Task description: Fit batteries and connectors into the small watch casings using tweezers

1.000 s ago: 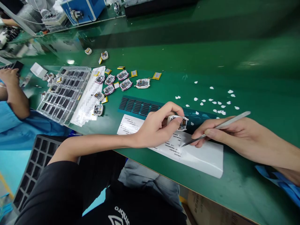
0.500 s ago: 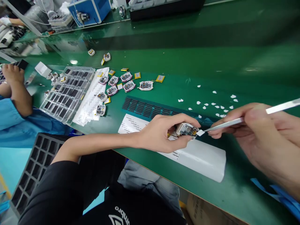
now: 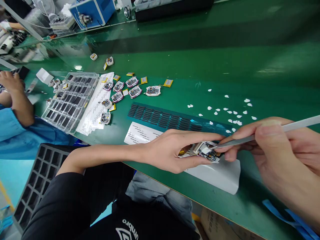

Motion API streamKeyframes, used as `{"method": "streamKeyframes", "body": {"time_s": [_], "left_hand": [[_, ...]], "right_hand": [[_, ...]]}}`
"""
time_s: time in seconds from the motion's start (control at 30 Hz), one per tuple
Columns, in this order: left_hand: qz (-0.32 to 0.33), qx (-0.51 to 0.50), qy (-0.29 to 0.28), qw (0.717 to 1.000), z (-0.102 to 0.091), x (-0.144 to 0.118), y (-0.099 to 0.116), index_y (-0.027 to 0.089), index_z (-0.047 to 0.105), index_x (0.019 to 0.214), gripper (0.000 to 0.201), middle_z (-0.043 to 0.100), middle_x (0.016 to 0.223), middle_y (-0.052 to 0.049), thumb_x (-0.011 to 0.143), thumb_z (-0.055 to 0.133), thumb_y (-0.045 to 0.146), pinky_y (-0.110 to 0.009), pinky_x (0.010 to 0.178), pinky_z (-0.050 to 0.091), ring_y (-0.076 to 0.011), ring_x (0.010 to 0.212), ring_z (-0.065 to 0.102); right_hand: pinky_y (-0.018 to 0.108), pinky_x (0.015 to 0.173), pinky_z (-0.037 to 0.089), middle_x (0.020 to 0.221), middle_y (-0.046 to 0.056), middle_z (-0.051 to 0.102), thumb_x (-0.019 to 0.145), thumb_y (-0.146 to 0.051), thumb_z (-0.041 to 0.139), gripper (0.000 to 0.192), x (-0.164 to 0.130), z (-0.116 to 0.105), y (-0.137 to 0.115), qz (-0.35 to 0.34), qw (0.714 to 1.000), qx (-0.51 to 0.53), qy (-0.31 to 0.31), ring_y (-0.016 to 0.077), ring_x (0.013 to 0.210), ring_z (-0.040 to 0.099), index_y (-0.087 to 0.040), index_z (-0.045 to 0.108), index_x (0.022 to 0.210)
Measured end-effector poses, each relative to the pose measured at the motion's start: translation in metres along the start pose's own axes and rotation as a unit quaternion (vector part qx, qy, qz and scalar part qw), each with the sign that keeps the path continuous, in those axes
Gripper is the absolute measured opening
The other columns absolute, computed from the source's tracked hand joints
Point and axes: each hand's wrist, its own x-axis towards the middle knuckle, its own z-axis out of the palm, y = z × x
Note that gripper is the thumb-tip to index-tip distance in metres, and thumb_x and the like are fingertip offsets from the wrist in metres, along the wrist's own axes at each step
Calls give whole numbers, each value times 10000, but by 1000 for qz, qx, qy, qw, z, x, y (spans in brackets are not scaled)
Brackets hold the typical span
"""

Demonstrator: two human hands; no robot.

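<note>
The small white piece [image 3: 206,149] is now being placed over the inside of the open device [image 3: 212,156], no longer being held out at its end as half a second ago; whether it is being pressed down cannot be told. The device is being gripped above the white sheet [image 3: 215,175] between the thumb and fingers of the left hand [image 3: 170,151]. By the right hand [image 3: 272,143], tweezers [image 3: 238,141] are being pinched, their tip being kept at the white piece. Behind the left hand, rows of black strips [image 3: 162,116] are being displayed on a film. Farther left, more open devices [image 3: 135,91] are being left lying near a clear tray [image 3: 95,79].
</note>
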Motion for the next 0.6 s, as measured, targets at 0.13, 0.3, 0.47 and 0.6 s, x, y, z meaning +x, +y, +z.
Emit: {"method": "streamKeyframes", "body": {"time_s": [0.13,0.3,0.47,0.6], "left_hand": [[4,-5,-13,1000,1,-2,0,124,521,1540,621,747,1293,-176,1010,596,440,-310,796,584,-216,1007,721],[-15,-8,-17,1000,4,-3,-1,145,496,1567,659,725,1363,-172,1008,594,479,-325,860,600,-242,1135,719],[-1,0,-20,1000,3,-2,0,81,488,1559,665,733,1348,-197,1026,565,470,-372,926,600,-252,1137,717],[4,2,-18,1000,3,-3,1,71,495,1550,658,728,1353,-202,1028,566,465,-368,910,608,-265,1173,715]], "right_hand": [[427,676,574,730,51,698,979,-677,575,466,-1,0,-3,-10,999,-27,-14,216,692,689,-309,722,734],[438,667,571,676,40,672,988,-656,563,447,1,3,-3,-15,999,-37,-14,212,637,648,-312,708,742],[408,615,564,680,30,661,968,-678,589,446,3,3,0,-1,1000,-29,-6,193,603,637,-300,705,762],[377,577,557,672,21,653,943,-713,607,474,4,2,0,9,1000,-17,-7,175,573,637,-280,693,771]]}}
